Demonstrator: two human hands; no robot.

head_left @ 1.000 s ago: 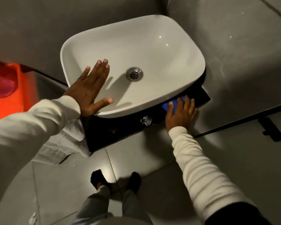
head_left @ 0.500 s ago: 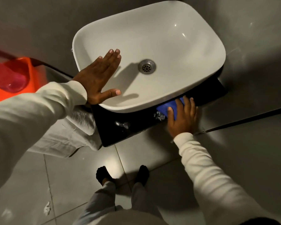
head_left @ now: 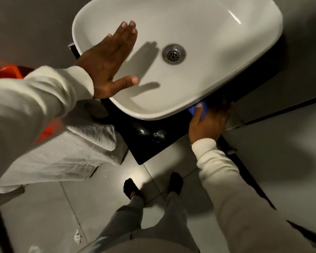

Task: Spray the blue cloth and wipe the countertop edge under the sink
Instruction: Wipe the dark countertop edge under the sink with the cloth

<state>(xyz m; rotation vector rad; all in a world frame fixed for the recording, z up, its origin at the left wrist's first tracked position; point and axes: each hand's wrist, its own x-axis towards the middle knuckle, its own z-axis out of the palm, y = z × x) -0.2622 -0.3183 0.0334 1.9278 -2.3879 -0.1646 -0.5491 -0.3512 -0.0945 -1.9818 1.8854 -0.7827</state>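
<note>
A white vessel sink (head_left: 217, 57) sits on a glossy black countertop (head_left: 150, 137). My left hand (head_left: 109, 61) lies flat on the sink's left rim, fingers straight and together, holding nothing. My right hand (head_left: 210, 121) presses the blue cloth (head_left: 199, 109) against the black countertop just under the sink's front rim. Only a small corner of the cloth shows between my thumb and the sink; the rest is hidden under my palm and the basin.
A white towel (head_left: 77, 148) hangs to the left of the countertop. An orange object (head_left: 9, 71) shows behind my left sleeve. Grey floor tiles (head_left: 53, 207) and my feet in dark socks (head_left: 131, 187) lie below. Grey wall panels stand to the right.
My right hand has slid the cloth along the countertop under the sink's front rim, now tucked further beneath the basin. The view has moved closer. My left hand stays on the sink rim.
</note>
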